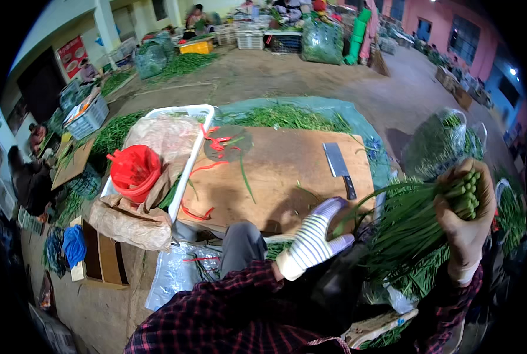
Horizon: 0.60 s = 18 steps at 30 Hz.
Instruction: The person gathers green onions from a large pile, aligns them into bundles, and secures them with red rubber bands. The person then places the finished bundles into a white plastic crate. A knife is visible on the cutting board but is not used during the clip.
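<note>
My right hand [469,221] is raised at the right, shut around a bunch of leafy green stalks [405,230] that look like garlic chives. Their pale cut ends point away from me, and the long leaves droop towards my lap. My left hand [312,234], in a striped knit glove, hovers by the near edge of a wooden board [281,177]. Its thumb and fingers are spread beside the leaf tips, apparently with nothing gripped. On the board's right side lies a cleaver [337,163] with a black handle. Red ties [217,142] rest on a dark round disc [241,132] at the far left corner.
Left of the board, a red bucket [135,172] stands on woven sacking [166,132] over a white crate [208,115]. Loose greens [285,116] line the board's far edge. A stuffed clear bag [436,141] stands at right. Several people sit among crates farther off.
</note>
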Available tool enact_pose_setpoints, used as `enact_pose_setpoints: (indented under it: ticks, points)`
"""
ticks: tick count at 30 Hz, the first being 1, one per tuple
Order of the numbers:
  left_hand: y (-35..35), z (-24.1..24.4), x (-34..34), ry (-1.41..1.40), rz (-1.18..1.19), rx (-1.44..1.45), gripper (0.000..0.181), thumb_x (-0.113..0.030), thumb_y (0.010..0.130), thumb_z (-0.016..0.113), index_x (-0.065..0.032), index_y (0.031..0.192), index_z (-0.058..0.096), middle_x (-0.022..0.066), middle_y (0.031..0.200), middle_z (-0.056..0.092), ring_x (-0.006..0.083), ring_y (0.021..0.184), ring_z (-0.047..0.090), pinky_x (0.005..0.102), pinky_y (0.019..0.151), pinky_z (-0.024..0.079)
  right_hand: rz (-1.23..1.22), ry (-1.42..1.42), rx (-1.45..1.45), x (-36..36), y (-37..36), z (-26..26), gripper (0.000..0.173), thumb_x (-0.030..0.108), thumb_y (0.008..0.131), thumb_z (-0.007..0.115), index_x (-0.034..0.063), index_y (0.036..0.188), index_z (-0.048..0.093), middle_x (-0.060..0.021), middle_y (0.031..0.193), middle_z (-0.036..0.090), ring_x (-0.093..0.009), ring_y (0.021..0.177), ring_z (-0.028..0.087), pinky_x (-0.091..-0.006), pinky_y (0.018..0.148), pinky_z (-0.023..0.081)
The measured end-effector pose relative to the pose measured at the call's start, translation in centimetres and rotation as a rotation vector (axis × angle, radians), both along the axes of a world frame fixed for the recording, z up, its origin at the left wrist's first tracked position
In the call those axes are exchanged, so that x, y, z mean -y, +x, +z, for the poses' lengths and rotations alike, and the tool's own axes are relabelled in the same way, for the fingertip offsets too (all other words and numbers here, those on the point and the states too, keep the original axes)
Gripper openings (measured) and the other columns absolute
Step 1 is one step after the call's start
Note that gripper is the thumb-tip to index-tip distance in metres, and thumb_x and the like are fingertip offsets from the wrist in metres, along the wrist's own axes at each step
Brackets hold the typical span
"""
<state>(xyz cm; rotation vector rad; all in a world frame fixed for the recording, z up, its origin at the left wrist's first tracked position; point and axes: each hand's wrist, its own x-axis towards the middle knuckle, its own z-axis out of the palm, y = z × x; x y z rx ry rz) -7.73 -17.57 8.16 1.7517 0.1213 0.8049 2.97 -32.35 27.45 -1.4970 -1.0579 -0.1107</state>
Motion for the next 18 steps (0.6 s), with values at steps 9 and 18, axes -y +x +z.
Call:
enact_pose_setpoints:
  ticks: [9,18]
  points:
    - [-2.5,5.1,-7.4,-1.156,-1.233,0.116,0.091,-0.073,0.070,0.043,-0.0040,0.129,0.039,0.0197,0.128,0.046,0.0324,0.116,0.048,0.0485,0.095,0.040,0.253,0.074,1.060,-12.1,-4.9,-2.8,0.034,0.005,0.053,0.067,0.0088,0.086,0.055,-0.0056,0.082,0.058,-0.027,0.076,0.059,-0.0373,0.067,0.048]
    - [-4.0,-13.0,-0.7,-1.702,-0.486,0.675,0.027,-0.028,0.088,0.051,-0.0079,0.106,0.053,0.0059,0.106,0.055,0.0201,0.102,0.054,0.0355,0.090,0.045,0.413,-0.343,-0.028,-9.2,-8.1,-27.1,0.037,0.029,0.068,0.071,0.0102,0.098,0.061,-0.0105,0.102,0.059,-0.031,0.104,0.052,-0.0387,0.091,0.039]
